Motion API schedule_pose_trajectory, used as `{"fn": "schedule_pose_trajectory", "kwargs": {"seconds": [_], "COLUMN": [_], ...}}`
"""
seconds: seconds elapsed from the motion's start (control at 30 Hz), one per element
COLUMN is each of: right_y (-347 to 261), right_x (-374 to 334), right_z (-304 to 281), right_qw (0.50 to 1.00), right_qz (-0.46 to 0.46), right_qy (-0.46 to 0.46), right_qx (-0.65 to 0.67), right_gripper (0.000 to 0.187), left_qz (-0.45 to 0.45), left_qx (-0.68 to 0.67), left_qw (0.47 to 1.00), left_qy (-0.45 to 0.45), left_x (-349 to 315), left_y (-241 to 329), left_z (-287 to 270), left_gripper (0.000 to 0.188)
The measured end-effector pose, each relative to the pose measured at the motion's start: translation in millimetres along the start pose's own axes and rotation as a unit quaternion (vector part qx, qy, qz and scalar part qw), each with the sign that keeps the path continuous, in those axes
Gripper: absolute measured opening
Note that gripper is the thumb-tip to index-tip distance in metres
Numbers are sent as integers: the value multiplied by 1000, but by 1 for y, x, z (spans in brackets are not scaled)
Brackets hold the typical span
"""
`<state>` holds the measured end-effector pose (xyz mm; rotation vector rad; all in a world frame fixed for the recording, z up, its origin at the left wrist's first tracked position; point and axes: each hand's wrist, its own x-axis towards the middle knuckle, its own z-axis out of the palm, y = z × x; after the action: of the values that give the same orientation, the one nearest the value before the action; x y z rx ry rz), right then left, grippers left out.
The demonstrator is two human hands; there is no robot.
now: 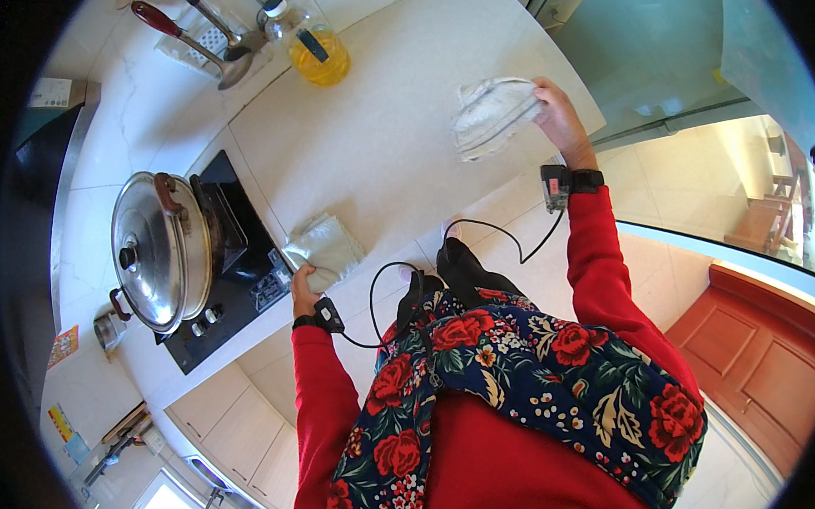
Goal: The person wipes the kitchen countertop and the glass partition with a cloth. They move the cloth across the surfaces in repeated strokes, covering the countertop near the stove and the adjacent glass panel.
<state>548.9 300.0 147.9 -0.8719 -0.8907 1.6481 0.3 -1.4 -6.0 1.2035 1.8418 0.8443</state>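
The left hand (pixel 305 293) touches a folded off-white cloth (pixel 327 247) at the front edge of a pale, smooth countertop (pixel 383 110); whether its fingers grip, I cannot tell. Farther out, the right hand (pixel 560 119) grips a rumpled white cloth (pixel 494 116) over the countertop. Beyond stands a clear, yellow-filled bottle (pixel 328 67).

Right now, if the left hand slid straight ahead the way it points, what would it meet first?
The left hand would likely meet the folded cloth it seems to touch, then countertop beyond; depth is unclear.
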Motion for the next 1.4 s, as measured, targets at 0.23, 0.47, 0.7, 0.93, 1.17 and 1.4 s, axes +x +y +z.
{"fn": "schedule_pose_trajectory", "kwargs": {"seconds": [0.23,0.47,0.7,0.93,1.17,1.4], "right_y": [37,53,42,72,33,5], "right_x": [-25,-25,-40,-62,-16,7], "right_z": [-122,-117,-34,-20,-40,28], "right_qw": [937,874,773,717,851,979], "right_qz": [125,18,-171,-83,-10,-4], "right_qy": [261,336,142,-49,241,176], "right_qx": [-197,-351,-594,-690,-468,-98], "right_gripper": [16,13,14,10,11,14], "left_qz": [44,92,43,-52,-67,89], "left_qx": [115,165,76,-69,-64,148], "left_qw": [992,982,996,996,996,984], "left_qy": [26,24,6,17,6,44], "left_x": [-11,-2,-7,-2,-4,-10], "left_y": [30,14,26,23,15,20], "left_z": [0,-3,0,2,0,1], "left_gripper": [60,58,58,58,59,57]}}
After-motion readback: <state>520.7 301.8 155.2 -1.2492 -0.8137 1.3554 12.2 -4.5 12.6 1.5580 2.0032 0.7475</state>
